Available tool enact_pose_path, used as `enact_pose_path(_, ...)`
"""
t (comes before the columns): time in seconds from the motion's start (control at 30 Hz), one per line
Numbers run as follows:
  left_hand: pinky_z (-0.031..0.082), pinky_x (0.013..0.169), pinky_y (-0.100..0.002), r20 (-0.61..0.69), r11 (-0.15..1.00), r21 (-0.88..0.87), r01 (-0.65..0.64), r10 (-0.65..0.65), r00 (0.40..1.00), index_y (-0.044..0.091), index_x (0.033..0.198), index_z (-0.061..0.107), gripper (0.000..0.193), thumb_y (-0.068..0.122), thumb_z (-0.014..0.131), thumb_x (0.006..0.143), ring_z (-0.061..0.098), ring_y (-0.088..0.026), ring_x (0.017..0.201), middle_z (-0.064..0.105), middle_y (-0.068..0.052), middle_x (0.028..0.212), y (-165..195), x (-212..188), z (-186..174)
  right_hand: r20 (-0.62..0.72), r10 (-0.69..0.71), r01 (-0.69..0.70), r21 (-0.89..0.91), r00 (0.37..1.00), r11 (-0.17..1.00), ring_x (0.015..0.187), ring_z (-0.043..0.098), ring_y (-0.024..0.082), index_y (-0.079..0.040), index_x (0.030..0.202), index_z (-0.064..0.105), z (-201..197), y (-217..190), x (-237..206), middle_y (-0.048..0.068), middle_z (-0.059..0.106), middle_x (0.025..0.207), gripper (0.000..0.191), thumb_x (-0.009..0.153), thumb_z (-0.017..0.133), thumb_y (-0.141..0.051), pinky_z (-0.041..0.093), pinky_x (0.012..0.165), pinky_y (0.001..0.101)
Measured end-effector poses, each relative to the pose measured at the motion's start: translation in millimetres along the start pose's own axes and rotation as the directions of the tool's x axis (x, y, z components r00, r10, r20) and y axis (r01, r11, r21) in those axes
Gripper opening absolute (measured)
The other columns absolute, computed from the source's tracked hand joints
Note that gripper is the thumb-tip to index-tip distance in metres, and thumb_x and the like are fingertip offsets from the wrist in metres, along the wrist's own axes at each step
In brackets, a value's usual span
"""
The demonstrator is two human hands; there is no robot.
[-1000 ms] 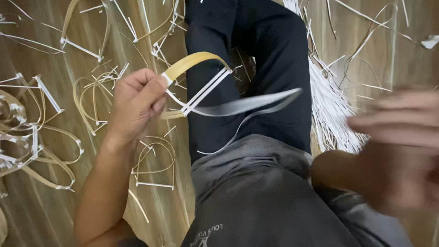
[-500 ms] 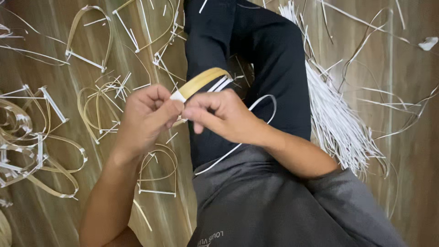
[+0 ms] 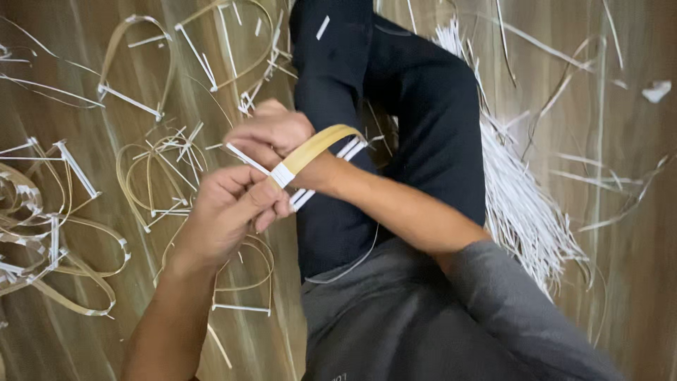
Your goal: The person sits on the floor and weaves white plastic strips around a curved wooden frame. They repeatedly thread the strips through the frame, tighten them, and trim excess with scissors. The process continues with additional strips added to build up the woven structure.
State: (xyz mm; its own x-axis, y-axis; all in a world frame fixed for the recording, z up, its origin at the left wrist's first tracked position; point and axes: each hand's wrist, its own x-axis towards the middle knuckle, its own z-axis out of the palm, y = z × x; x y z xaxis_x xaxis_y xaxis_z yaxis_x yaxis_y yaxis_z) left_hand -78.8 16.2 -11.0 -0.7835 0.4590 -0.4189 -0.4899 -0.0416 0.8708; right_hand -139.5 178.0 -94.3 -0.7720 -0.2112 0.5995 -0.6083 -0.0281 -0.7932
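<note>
Head view, left hand (image 3: pixel 229 208) pinching bamboo strip (image 3: pixel 321 144), right hand (image 3: pixel 271 134) crossed above

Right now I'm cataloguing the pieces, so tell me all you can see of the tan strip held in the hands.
The tan strip is a flat, thin band, cane-like in look, bent into an arch above the dark trouser leg. White strips are wrapped round its lower end and stick out past it. The left hand pinches that wrapped end with its fingers; the right hand grips just above.
</note>
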Motion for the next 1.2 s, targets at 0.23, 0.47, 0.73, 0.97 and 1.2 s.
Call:
enact_pose_path(0.23, 0.043, 0.061, -0.021, 0.041, 0.996, -0.089, -0.028, 0.031, 0.999, -0.004, 0.102, 0.070, 0.025, 0.016, 0.058, 0.110, 0.046, -0.003, 0.060, 0.066, -0.004, 0.083, -6, 7, -11, 0.152, 0.238, -0.215, -0.153, 0.959, 0.965, 0.073, 0.063, 0.028, -0.004, 0.093, 0.070, -12, -13, -4, 0.010, 0.068, 0.079, 0.017, 0.085, 0.080, -0.015, 0.046, 0.074, 0.0385)
enact_pose_path(0.47, 0.041, 0.049, -0.021, 0.060, 0.999, 0.023, -0.033, 0.031, 0.998, -0.003, 0.104, 0.071, 0.018, 0.013, 0.061, 0.103, 0.051, -0.005, 0.057, 0.073, -0.007, 0.089, -5, 0, -2, 0.390, 0.253, -0.116, -0.342, 0.885, 0.932, 0.099, 0.067, 0.028, -0.002, 0.116, 0.072, -91, -127, -39, 0.012, 0.074, 0.101, 0.029, 0.090, 0.078, -0.016, 0.052, 0.092, 0.0420)
enact_pose_path(0.73, 0.041, 0.048, -0.019, 0.114, 0.985, 0.150, -0.083, 0.066, 0.991, 0.002, 0.115, 0.072, 0.022, 0.012, 0.062, 0.099, 0.052, -0.003, 0.056, 0.074, -0.003, 0.090, -11, -17, 40, 0.327, 0.045, 0.160, -0.571, 0.944, 0.805, 0.101, 0.067, 0.034, -0.003, 0.109, 0.074, -97, -142, 6, 0.015, 0.075, 0.096, 0.033, 0.088, 0.076, -0.029, 0.049, 0.088, 0.0450)
enact_pose_path(0.97, 0.034, 0.048, -0.020, 0.062, 0.998, 0.054, -0.017, 0.014, 0.998, -0.004, 0.106, 0.074, 0.018, 0.010, 0.063, 0.105, 0.046, -0.005, 0.055, 0.063, -0.005, 0.078, -14, -11, 18, 0.332, 0.154, -0.164, 0.000, 0.931, 0.987, 0.087, 0.066, 0.018, -0.002, 0.113, 0.075, -99, -132, -5, 0.006, 0.072, 0.077, 0.017, 0.107, 0.068, -0.016, 0.054, 0.083, 0.0354)
enact_pose_path(1.2, 0.036, 0.050, -0.020, 0.021, 0.998, -0.058, -0.023, 0.024, 0.999, -0.006, 0.106, 0.069, 0.018, 0.010, 0.060, 0.103, 0.048, -0.006, 0.056, 0.069, -0.008, 0.080, -12, 7, -5, 0.256, 0.258, -0.253, -0.052, 0.932, 0.966, 0.064, 0.065, 0.013, -0.001, 0.105, 0.075, -99, -130, -17, 0.004, 0.069, 0.070, 0.010, 0.103, 0.068, -0.007, 0.053, 0.065, 0.0308)
